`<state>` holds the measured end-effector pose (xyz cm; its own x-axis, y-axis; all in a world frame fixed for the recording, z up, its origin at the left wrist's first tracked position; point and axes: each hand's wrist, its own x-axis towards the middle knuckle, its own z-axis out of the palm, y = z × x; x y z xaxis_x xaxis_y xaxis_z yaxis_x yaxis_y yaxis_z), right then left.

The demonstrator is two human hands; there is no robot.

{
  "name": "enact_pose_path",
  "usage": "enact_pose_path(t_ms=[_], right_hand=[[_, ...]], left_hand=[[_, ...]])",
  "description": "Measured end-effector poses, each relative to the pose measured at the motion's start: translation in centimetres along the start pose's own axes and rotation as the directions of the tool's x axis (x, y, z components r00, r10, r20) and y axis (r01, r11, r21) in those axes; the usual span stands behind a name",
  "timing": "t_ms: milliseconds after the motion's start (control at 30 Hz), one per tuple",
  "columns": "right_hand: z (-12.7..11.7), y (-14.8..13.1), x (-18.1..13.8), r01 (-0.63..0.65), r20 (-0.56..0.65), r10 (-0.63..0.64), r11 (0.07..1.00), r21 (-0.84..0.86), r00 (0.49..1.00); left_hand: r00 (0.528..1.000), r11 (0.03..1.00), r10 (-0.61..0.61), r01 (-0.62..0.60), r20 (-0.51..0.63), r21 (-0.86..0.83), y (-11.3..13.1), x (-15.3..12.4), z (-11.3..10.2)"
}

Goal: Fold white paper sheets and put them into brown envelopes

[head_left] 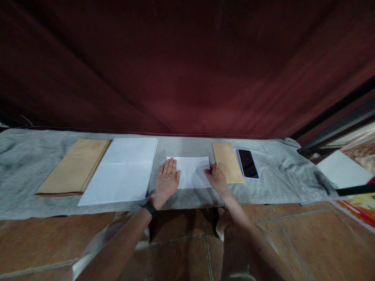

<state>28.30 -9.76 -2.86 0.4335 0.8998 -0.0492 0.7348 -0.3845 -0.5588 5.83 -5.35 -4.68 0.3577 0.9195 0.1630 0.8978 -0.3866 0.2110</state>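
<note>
A folded white sheet of paper point(191, 169) lies on the grey cloth point(26, 164) in front of me. My left hand point(166, 179) rests flat on its left edge with fingers stretched out together; a black band sits on that wrist. My right hand point(216, 177) touches the sheet's right edge with its fingers curled onto the paper. A brown envelope point(227, 162) lies just right of that hand.
A stack of white paper point(123, 169) and a stack of brown envelopes point(76, 166) lie to the left. A dark phone point(247, 164) lies right of the single envelope. A dark red curtain hangs behind. Tiled floor shows below; another white sheet point(342, 169) is far right.
</note>
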Motion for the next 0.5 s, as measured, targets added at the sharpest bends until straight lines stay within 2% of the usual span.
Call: enact_pose_path(t_ms=[100, 200, 367, 500], right_hand=[[0.2, 0.7, 0.7, -0.013, 0.094, -0.017, 0.952, 0.307, 0.995], [0.4, 0.9, 1.0, -0.021, 0.144, -0.051, 0.888, 0.459, 0.988], [0.2, 0.3, 1.3, 0.005, 0.029, -0.03, 0.767, 0.641, 0.999], [-1.5, -0.7, 1.3, 0.115, -0.121, -0.042, 0.697, 0.707, 0.992]], left_hand=[[1.0, 1.0, 0.001, -0.001, -0.012, -0.023, -0.2, 0.1, 0.0], [1.0, 0.998, -0.001, 0.001, -0.011, -0.063, -0.5, 0.5, 0.0], [0.997, 0.98, -0.056, 0.046, -0.044, -0.193, -1.4, 1.6, -0.1], [0.991, 0.943, -0.066, 0.022, -0.121, -0.332, -1.8, 2.0, -0.8]])
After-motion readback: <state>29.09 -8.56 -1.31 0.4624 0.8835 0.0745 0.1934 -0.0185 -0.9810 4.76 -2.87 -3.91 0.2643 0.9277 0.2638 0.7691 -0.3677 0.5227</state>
